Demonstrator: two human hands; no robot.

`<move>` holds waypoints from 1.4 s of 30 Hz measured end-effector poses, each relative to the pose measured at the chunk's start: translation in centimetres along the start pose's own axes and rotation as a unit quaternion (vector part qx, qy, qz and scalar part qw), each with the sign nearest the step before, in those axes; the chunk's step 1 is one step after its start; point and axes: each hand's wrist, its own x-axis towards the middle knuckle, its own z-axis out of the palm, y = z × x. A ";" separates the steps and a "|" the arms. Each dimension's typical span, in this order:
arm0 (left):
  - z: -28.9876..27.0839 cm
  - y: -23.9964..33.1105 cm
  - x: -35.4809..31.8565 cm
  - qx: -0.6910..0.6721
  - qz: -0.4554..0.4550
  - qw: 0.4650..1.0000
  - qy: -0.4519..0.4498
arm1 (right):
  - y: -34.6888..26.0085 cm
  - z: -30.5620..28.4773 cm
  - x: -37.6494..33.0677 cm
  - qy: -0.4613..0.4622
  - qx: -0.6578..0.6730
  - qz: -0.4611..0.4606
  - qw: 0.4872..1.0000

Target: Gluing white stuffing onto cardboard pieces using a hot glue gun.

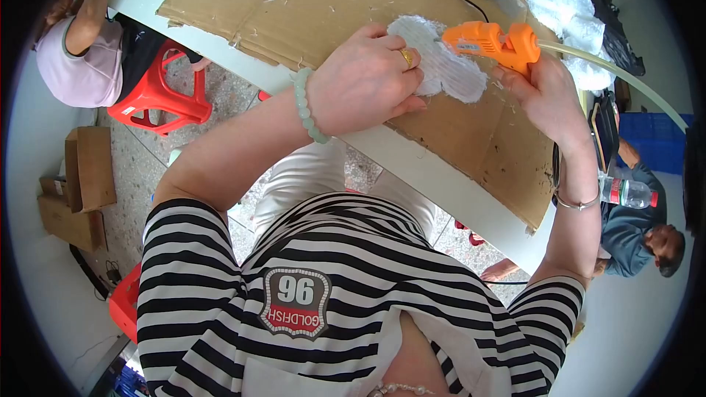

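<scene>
My right hand (551, 95) grips an orange hot glue gun (496, 43), its nozzle pointing left. A long translucent glue stick (618, 70) runs out of the gun's back and curves down to the right. Under the nozzle lies a white, ribbed, fluffy pad (445, 66) with a rounded outline, resting on a cardboard sheet (294, 4). My left hand (368, 77) lies along the pad's left edge, fingers curled against it. Its fingertips are partly hidden, and the pad's edge appears to be held there.
More white fluffy pieces (562, 4) are heaped at the table's far right. A black cord crosses the cardboard. At right are a plastic bottle (629, 192) and a person in dark blue (632, 213). Another person (81, 59) sits by a red stool (165, 95). Cardboard boxes (88, 169) stand left.
</scene>
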 end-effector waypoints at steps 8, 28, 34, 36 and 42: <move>-0.6 0.2 0.0 -0.015 -0.020 0.999 -0.034 | -0.2 -1.0 -0.7 -0.049 0.001 0.058 0.997; -0.7 0.1 0.1 -0.020 -0.010 0.999 -0.023 | 0.9 -0.9 -2.2 -0.010 -0.007 0.026 1.000; -0.4 0.0 0.1 -0.012 0.003 1.000 0.007 | 1.6 -1.1 -3.6 0.003 0.101 0.051 0.994; -0.3 0.0 0.1 -0.011 0.003 1.000 0.006 | 1.3 -0.9 -3.7 0.002 0.079 0.052 0.996; -0.2 0.0 0.2 -0.017 0.004 1.000 0.009 | 1.6 -0.6 -3.8 -0.026 0.011 0.074 0.997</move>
